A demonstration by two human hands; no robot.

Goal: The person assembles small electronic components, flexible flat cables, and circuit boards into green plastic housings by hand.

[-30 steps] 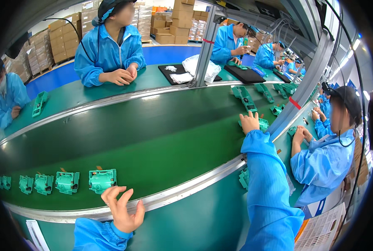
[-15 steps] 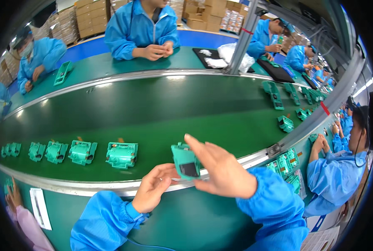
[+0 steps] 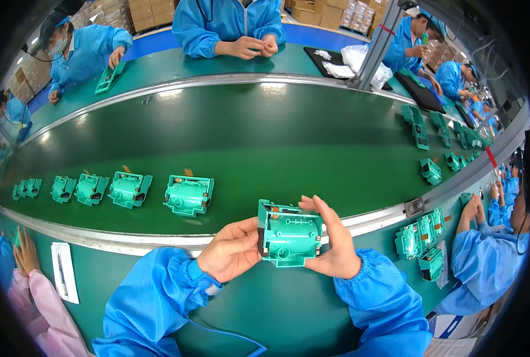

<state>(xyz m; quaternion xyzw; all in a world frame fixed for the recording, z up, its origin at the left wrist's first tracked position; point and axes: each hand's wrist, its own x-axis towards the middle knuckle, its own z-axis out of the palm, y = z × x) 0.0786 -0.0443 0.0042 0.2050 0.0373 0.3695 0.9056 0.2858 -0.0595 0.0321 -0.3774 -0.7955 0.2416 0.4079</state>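
Observation:
Between my two hands is a green plastic housing (image 3: 291,235), its moulded inner side facing up. My left hand (image 3: 232,250) grips its left edge, fingers partly behind it. On the right side my right hand (image 3: 336,241) clasps it between the thumb below and the fingers above. Small dark and orange parts show along its upper edge and at its sides. A wrist strap (image 3: 208,284) with a coiled blue cord (image 3: 235,339) is on my left wrist. The housing is held over the near edge of the green conveyor belt (image 3: 247,160).
Similar housings (image 3: 188,195) stand in a row on the belt's left; more housings (image 3: 430,171) lie at far right. A metal rail (image 3: 122,241) edges the belt. Further housings (image 3: 419,238) sit by my right arm, near a co-worker (image 3: 485,256). A bagged pen-like item (image 3: 64,272) lies left.
The housing has turned from edge-on to showing its broad inner side. My right hand has closed on its right side, and my left hand now grips its left edge. The view has shifted.

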